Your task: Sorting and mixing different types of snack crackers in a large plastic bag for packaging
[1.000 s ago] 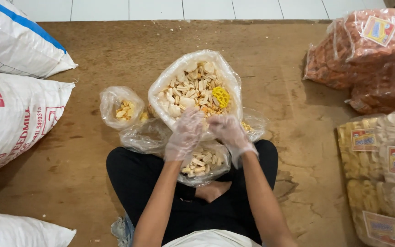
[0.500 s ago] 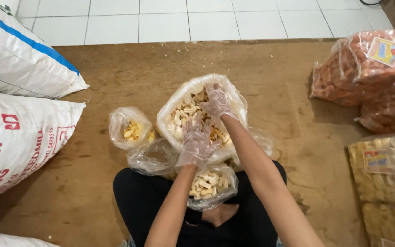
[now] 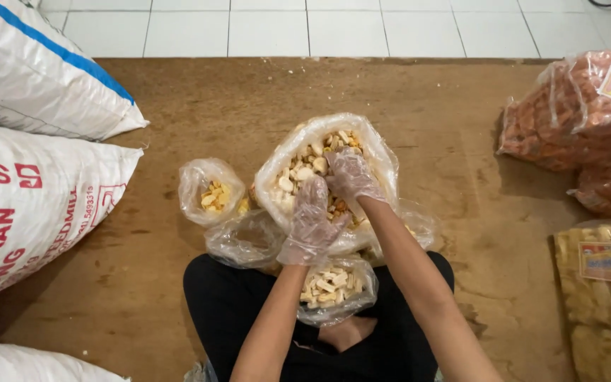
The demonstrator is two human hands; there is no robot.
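A big clear plastic bag (image 3: 383,159) of pale, square-cut snack pieces lies open on the brown mat in front of me. My right hand (image 3: 350,177), in a thin clear glove, reaches into this bag with fingers curled around a handful of pieces. My left hand (image 3: 311,225), also gloved, grips the mouth of a small clear bag (image 3: 334,290) that rests on my lap, partly filled with the same pieces. What exactly lies under my right palm is hidden.
A small bag of yellow snack pieces (image 3: 211,191) and a crumpled clear bag (image 3: 244,242) lie at the left. White woven sacks (image 3: 30,205) line the left side. Packed orange crackers (image 3: 581,120) and pale crackers (image 3: 599,297) sit at the right. White floor tiles (image 3: 334,28) lie beyond.
My right hand went from the small bag on my lap forward into the big bag, then drew back a little onto the pieces. My left hand stayed at the small bag's mouth.
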